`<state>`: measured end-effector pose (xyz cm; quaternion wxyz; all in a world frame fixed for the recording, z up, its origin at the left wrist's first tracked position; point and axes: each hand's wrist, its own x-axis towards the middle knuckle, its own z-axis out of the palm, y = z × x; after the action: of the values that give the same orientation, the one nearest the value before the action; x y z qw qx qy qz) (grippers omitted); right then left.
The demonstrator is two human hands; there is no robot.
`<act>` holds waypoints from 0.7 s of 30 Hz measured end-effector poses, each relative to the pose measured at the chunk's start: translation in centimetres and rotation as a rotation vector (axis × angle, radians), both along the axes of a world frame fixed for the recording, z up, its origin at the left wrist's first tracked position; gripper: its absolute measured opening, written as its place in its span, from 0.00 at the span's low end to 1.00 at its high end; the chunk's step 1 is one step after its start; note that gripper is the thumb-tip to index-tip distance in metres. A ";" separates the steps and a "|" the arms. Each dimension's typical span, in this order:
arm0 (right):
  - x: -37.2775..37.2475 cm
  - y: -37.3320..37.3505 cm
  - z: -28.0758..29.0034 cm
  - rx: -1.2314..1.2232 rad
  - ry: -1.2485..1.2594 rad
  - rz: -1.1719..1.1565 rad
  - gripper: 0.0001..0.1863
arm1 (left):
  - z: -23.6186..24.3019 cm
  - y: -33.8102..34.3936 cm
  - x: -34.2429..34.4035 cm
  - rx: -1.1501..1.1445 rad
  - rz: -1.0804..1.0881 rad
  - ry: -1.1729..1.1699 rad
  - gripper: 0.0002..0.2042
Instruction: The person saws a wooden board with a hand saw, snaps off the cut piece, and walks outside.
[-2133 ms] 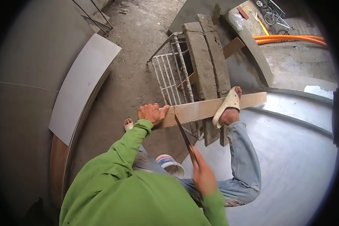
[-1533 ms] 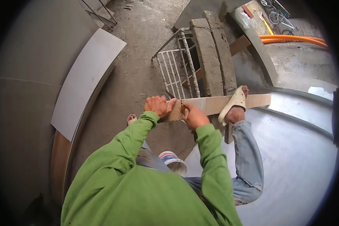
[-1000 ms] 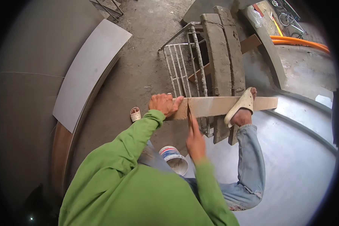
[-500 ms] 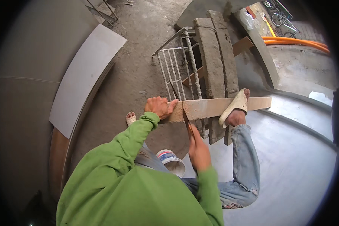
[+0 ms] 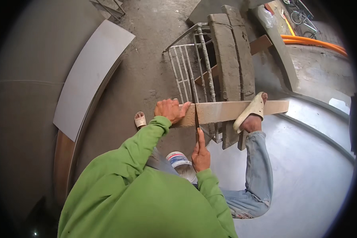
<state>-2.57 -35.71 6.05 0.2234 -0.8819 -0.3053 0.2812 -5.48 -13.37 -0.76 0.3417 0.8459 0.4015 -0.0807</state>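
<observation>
A long wooden board (image 5: pixel 222 112) lies crosswise over two rough, mud-caked planks (image 5: pixel 227 59). My left hand (image 5: pixel 169 110) is closed over the board's left end, thumb along its top edge. In my right hand (image 5: pixel 201 154) is a handsaw (image 5: pixel 196 115), its handle mostly hidden by the fingers. The thin blade stands across the board just right of my left thumb, in line with a cut there. Farther right, my sandalled foot (image 5: pixel 253 112) presses on the board.
A splattered white metal frame (image 5: pixel 184 73) stands beneath the planks. Below my arms sits a white bucket (image 5: pixel 179 159). Pale sheets (image 5: pixel 93 79) lean along the left wall. Orange hose (image 5: pixel 309 41) and a bicycle (image 5: pixel 303 22) are at the far right.
My right hand has drawn back toward me and slightly left with the handsaw, whose blade now points straighter ahead. My left hand keeps its grip on the board. The whole view has shifted slightly.
</observation>
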 end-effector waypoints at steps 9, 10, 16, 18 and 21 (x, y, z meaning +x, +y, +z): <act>4.1 3.5 6.7 -0.199 -0.010 0.090 0.25 | -0.3 0.2 0.7 -0.014 -0.063 0.007 0.35; 2.4 1.6 8.5 -0.196 0.036 0.060 0.26 | -0.5 0.7 0.2 -0.014 -0.052 0.021 0.35; -1.8 -1.1 23.8 -0.348 0.307 -0.141 0.26 | -0.8 0.3 -0.1 -0.016 -0.050 0.017 0.36; -0.5 -0.8 17.7 -0.397 0.211 -0.011 0.31 | -0.7 0.6 0.1 -0.002 -0.045 0.023 0.36; 2.2 2.6 1.3 -0.132 0.006 -0.013 0.32 | 0.0 0.1 0.6 -0.050 -0.043 -0.034 0.36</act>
<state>-0.36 -33.06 7.32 0.1676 -0.8958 -0.2797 0.3020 -4.90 -13.31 -0.77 0.3677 0.8468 0.3752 -0.0834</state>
